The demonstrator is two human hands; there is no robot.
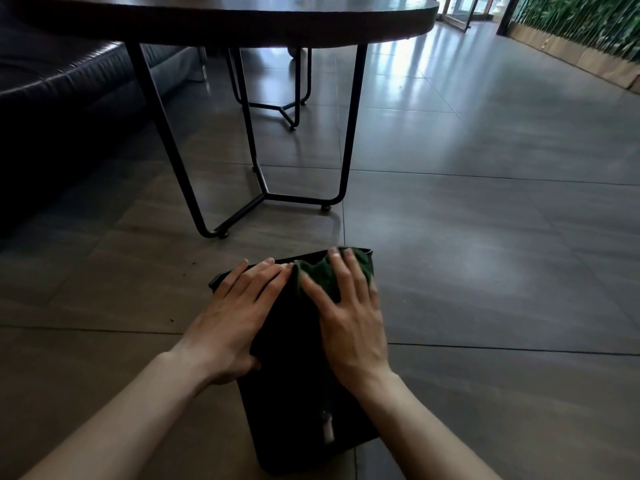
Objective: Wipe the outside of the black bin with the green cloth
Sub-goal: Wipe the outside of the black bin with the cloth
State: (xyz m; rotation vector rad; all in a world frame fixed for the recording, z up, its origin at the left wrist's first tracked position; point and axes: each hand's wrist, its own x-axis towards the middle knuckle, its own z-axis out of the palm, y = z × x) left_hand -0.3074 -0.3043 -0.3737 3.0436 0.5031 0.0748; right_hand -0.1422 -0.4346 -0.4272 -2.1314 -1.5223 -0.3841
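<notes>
green cloth [332,277] is lying under the right hand [349,318], its fingers [341,268] spreading flat and pressing it on the black bin [294,341]. the left hand [232,315] is resting open beside it; the bin is lying on the tiled floor [485,271].

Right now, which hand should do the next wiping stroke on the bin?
Right. The right hand already presses the green cloth flat on the black bin; the left hand lies bare on the bin, likely steadying it.
</notes>
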